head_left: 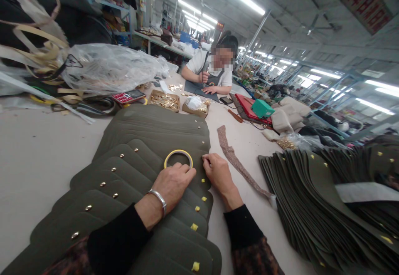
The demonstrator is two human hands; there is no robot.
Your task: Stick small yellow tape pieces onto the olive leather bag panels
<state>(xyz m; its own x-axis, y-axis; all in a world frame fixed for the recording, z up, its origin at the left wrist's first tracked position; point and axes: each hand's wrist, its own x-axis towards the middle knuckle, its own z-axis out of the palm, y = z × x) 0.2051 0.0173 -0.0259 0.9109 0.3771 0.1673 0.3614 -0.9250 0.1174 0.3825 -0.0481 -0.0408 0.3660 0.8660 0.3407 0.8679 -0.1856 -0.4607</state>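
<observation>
Olive-green fabric panels (124, 200) lie overlapped in a fanned row on the table, with gold studs (89, 207) along their left part. Small yellow tape pieces (194, 227) dot the right part of the nearer panels. My left hand (170, 187), wearing a silver bangle, rests over the panels and grips a roll of yellow tape (178, 152) that stands up behind the fingers. Beside it, my right hand (220, 175) is closed in a pinch at the panels' right edge. Whatever its fingertips hold is too small to make out.
A thick stack of olive panels (289, 196) lies at right, near a brown speckled strip (233, 158). Boxes of gold metal parts (165, 101) stand at the back. Across the table a co-worker (212, 73) works on a dark mat. Clear plastic bags (109, 65) lie back left.
</observation>
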